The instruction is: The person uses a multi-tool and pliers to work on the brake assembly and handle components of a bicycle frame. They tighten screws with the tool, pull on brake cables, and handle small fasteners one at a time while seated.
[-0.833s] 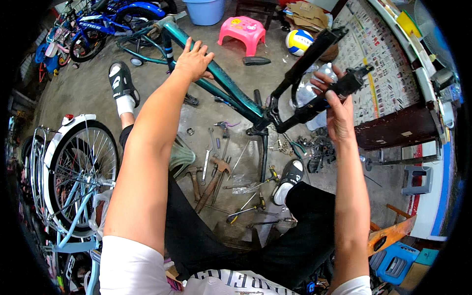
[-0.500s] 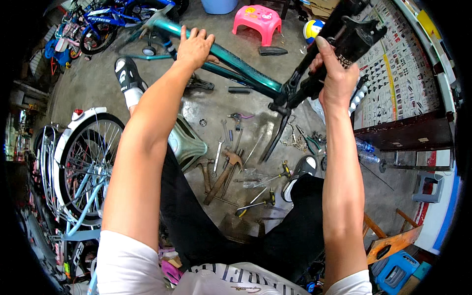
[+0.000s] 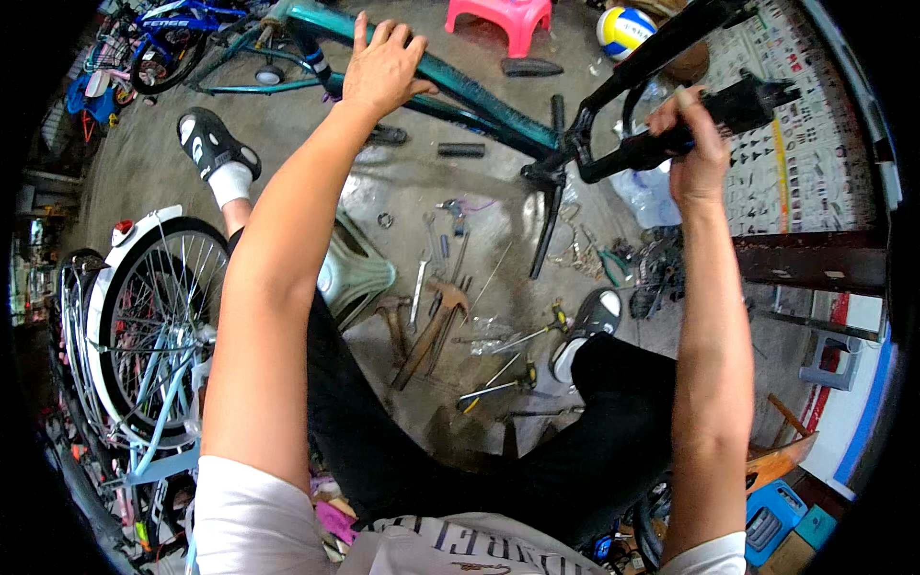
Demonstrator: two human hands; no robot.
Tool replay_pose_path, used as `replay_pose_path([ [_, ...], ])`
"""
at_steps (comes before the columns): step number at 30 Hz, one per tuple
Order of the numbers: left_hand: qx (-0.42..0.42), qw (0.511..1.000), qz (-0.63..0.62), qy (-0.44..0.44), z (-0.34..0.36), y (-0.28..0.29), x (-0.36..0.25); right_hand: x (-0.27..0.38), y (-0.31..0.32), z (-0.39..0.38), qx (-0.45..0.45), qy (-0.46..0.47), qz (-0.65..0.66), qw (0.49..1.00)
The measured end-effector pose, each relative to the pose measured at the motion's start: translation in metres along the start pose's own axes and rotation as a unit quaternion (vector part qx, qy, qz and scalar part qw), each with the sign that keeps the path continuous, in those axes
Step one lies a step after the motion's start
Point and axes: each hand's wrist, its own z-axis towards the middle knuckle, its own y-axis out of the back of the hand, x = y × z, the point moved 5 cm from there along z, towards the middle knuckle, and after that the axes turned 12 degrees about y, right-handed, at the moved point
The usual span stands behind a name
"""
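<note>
A green bicycle frame (image 3: 479, 99) slants across the far part of the floor, its front end to the right. My left hand (image 3: 388, 75) is wrapped over its upper tube, fingers across the top and thumb at the near side. At the front end sits a black bicycle fork (image 3: 747, 107), its two legs pointing right. My right hand (image 3: 698, 139) is closed around the nearer leg; the fingers on its underside are partly hidden. A thin black handlebar-like bar (image 3: 548, 235) hangs down from the front joint toward me.
Between my feet lie hammers (image 3: 433, 326), a wrench (image 3: 419, 287), screwdrivers (image 3: 537, 333) and pliers (image 3: 613, 266). A pale green stool (image 3: 359, 273) stands by my left leg. A bicycle wheel (image 3: 163, 326) is at left, a pink stool (image 3: 498, 19) and a ball (image 3: 625, 34) far off.
The fork has turned at the frame's front end, so its legs now show apart. My right hand has moved right and slightly down with it; my left hand keeps its place on the tube.
</note>
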Motion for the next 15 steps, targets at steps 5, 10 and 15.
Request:
replay_pose_path([
  [5,-0.140,0.967,-0.208,0.043,-0.085,-0.006,-0.048,0.006,0.004,-0.005,-0.004,0.029,-0.084,0.996],
  [10,0.364,0.885,-0.211,0.198,-0.230,-0.165,-0.113,-0.002,0.010,-0.003,0.024,0.019,-0.047,0.998],
  [15,0.443,0.778,-0.157,0.418,-0.278,-0.222,-0.140,0.003,0.005,-0.007,0.018,0.017,-0.104,0.994],
])
